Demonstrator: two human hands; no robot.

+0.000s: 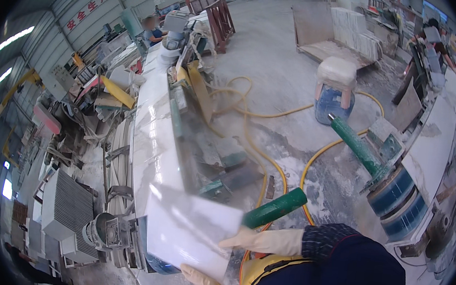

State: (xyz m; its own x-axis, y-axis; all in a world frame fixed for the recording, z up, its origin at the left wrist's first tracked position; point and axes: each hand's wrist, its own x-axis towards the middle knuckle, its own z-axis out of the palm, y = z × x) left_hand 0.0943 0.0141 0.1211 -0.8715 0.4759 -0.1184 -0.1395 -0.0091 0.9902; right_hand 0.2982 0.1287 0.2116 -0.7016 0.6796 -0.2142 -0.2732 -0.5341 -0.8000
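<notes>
Biggest worry here: the white slab piece is being held only along its near edge, so it could easily be tipped or dropped if the grip slips. The gloves look dusty, and a polished face like that is probably slick. The left hand is being curled under the near corner of the piece, fingers partly hidden, so how tight the hold is can't really be told. The right hand is being laid flat and fairly wide against the right edge, more pressing than clamping by the look of it. A chipped corner is likely if the piece gets knocked against the long curved marble slab it's being rested on, or against the grey motor unit just beside its left edge.

A green-handled tool is lying right by the right hand, touching or nearly so, and could be bumped off. Yellow hoses are being left looped over the wet floor below, so tripping is a fair risk too.

The piece itself: flat, roughly rectangular, white with faint grey veining, glossy enough that light is being reflected off it. It's sitting at the near end of the long slab, its far edge blurred, so the exact overlap can't be told.
</notes>
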